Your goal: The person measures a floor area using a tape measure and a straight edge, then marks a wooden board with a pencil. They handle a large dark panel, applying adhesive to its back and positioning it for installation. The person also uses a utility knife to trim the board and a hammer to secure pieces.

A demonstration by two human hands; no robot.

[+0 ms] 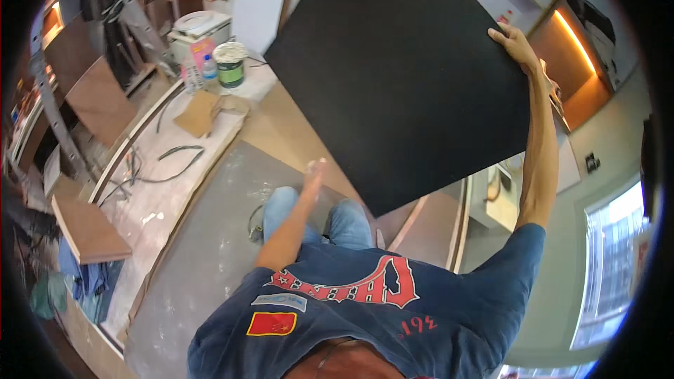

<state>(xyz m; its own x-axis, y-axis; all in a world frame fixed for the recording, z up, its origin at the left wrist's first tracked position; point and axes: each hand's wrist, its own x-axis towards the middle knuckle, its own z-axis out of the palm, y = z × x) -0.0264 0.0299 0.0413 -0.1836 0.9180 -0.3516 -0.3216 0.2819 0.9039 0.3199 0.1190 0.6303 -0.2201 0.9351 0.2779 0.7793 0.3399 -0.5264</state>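
Observation:
A large flat black panel [414,84] is held up at a tilt in front of me, one corner pointing down toward my knees. My right hand [516,45], on a raised arm, is closed on its right edge, the thumb lying over the black face. My left hand [314,174] is above my knees, just left of the panel's lower left edge, with a visible gap between them. It looks blurred and pale at the fingertips, so how its fingers are set is unclear. Beneath it lies a dusty grey sheet [225,217].
A bucket [230,74] and a water bottle [209,67] stand at the far left. Nearer are a brown cardboard piece [196,114] and a loose dark cable [179,168]. Wooden boards [88,230] and a metal ladder [133,10] line the left. A window [611,260] is at right.

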